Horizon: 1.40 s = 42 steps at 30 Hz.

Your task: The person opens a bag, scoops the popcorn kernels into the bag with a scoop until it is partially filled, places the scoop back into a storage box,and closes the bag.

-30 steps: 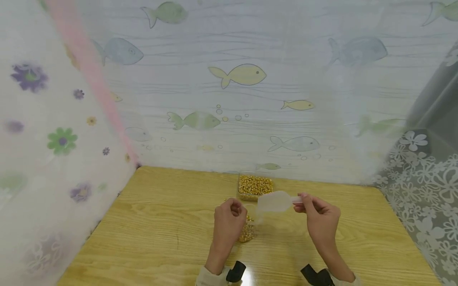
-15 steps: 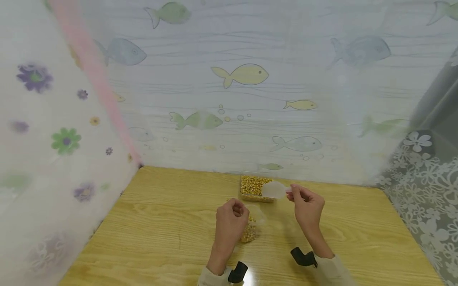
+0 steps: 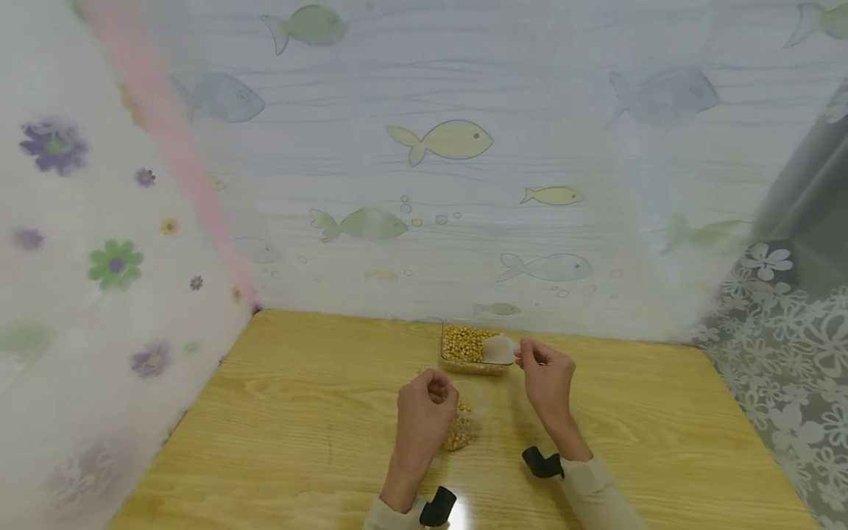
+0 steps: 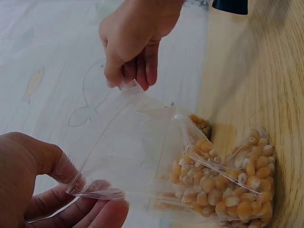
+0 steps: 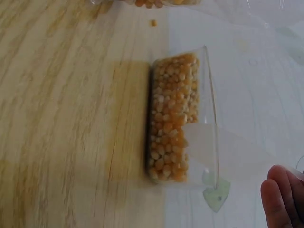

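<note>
My left hand (image 3: 426,414) pinches the mouth of a clear plastic zip bag (image 4: 142,142) between thumb and fingers. Yellow corn kernels (image 4: 237,194) fill the lower part of the bag, which rests on the table. In the head view the bag stands just right of that hand. Farther back, a clear rectangular container (image 5: 213,109) is full of corn kernels (image 3: 461,343). My right hand (image 3: 551,379) grips the handle of a whitish translucent scoop (image 3: 498,350) at the container's right side. The scoop's front end is down among the kernels, partly hidden.
The wooden table (image 3: 285,419) ends at a fish-print sheet (image 3: 358,169) right behind the container. A flower-print sheet (image 3: 73,309) borders the left side, and grey lace fabric (image 3: 808,353) the right. A loose kernel (image 5: 153,22) lies between bag and container.
My right hand has moved left and forward, taking the scoop from above the bag's right side into the kernels in the container. The left hand stays at the bag's mouth.
</note>
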Each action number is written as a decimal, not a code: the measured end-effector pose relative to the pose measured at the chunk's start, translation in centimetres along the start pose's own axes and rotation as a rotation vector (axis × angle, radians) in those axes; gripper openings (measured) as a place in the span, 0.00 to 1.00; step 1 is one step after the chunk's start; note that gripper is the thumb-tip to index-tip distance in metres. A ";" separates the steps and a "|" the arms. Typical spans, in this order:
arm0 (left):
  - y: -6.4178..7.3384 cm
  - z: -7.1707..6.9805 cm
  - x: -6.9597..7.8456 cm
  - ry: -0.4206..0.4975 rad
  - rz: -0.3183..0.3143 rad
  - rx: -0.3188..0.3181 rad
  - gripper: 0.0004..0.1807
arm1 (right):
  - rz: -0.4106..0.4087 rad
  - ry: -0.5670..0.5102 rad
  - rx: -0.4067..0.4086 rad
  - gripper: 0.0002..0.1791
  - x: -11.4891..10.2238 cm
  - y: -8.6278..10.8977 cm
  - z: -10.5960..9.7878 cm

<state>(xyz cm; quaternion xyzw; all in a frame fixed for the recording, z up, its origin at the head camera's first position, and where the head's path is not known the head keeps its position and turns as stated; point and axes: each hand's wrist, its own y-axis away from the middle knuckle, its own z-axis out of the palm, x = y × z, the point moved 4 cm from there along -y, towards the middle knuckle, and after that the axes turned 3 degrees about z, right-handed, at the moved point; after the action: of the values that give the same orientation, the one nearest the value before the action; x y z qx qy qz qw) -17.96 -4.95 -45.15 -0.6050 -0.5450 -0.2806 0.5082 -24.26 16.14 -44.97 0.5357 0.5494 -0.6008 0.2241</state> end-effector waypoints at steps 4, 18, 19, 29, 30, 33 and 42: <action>0.0 0.1 -0.1 0.013 -0.004 -0.009 0.06 | 0.054 -0.052 -0.006 0.13 2.2 -0.7 0.3; 0.0 0.2 0.1 0.017 0.001 -0.016 0.06 | 0.435 -0.315 0.001 0.19 6.0 -1.5 0.4; 0.0 0.2 0.1 0.016 0.004 -0.016 0.06 | 0.464 -0.327 -0.004 0.19 6.1 -1.4 0.4; -0.2 0.1 0.1 0.004 0.009 -0.009 0.06 | 0.663 -0.487 -0.035 0.22 6.8 -0.7 0.6; -0.2 0.0 0.1 0.003 0.010 -0.009 0.06 | 0.672 -0.501 -0.031 0.22 6.9 -0.6 0.7; -0.2 0.1 0.1 -0.001 0.018 -0.006 0.05 | 0.697 -0.516 -0.011 0.21 7.0 -0.4 0.7; -0.2 0.2 0.1 -0.003 0.006 -0.009 0.05 | 0.777 -0.602 0.030 0.15 7.8 0.0 0.8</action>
<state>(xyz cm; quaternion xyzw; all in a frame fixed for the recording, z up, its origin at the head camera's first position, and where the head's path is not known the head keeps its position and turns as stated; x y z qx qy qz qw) -18.12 -4.78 -45.07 -0.6092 -0.5428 -0.2806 0.5055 -27.13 17.86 -52.02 0.5068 0.2112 -0.6086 0.5729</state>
